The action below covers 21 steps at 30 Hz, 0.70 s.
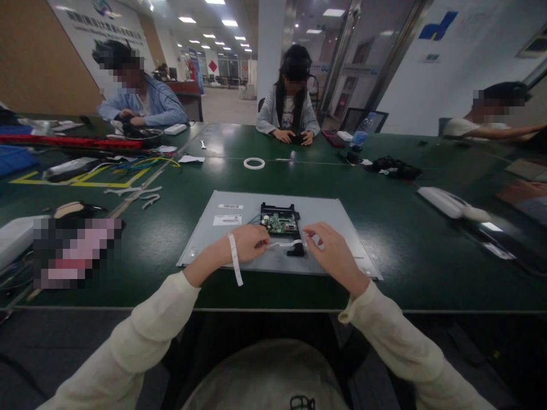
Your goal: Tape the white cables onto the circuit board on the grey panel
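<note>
A flat grey panel [248, 208] lies on the green table, carrying a black bracket with a green circuit board [280, 223]. My left hand [250, 242] is closed at the board's lower left, its fingertips pinching one end of a thin white strip [280, 245]. That strip runs right to a small black piece [296, 249] below the board. My right hand [322, 242] is just right of this piece, fingers apart and curved, with nothing visible between them. Around my left wrist hangs a white paper-like band [235, 259].
Beyond the panel lies a white ring [254, 163] on the green table [222, 176]. Wrenches [145, 195], cables and a pink item [85, 247] are at the left. A white device [442, 202] and black cables [395, 168] sit right. Three people sit around the table.
</note>
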Tool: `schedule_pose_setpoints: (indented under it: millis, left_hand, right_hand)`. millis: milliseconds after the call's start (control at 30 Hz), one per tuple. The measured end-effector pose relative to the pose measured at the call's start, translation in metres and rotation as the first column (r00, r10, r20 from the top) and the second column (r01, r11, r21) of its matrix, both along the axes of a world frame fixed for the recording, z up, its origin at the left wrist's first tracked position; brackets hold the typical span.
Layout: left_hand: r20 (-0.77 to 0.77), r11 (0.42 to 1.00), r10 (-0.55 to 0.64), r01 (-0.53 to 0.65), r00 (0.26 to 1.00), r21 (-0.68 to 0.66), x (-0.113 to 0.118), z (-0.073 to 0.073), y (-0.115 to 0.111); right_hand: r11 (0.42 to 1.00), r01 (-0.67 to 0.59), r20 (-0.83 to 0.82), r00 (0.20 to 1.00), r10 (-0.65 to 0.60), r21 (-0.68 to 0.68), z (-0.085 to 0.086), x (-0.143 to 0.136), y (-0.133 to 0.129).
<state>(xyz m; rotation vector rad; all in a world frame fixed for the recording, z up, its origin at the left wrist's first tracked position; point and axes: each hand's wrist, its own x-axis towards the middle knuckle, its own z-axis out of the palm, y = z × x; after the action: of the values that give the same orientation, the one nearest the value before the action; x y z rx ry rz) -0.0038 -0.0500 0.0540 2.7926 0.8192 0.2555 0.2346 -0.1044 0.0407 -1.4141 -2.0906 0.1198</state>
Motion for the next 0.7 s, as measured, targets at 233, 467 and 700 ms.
schedule_pose_setpoints:
  millis: [233,467,700]
  left_hand:
    - [0.144,0.925,0.081,-0.021,0.986,-0.380,-0.005,0.001,0.017]
    - [0.286,0.715,0.126,0.113,0.950,-0.690,0.001,0.009,0.028]
    - [0.337,0.652,0.274,0.084,0.901,-0.754,-0.011,0.009,0.038]
  right_hand:
    - [0.949,-0.280,-0.122,0.957,0.264,-0.145,0.025,-0.023,0.011]
    - [0.891,-0.295,-0.220,0.948,0.228,-0.344,0.026,-0.030,0.032]
    - [0.867,-0.241,-0.425,0.904,0.037,-0.436,0.018,-0.017,0.040]
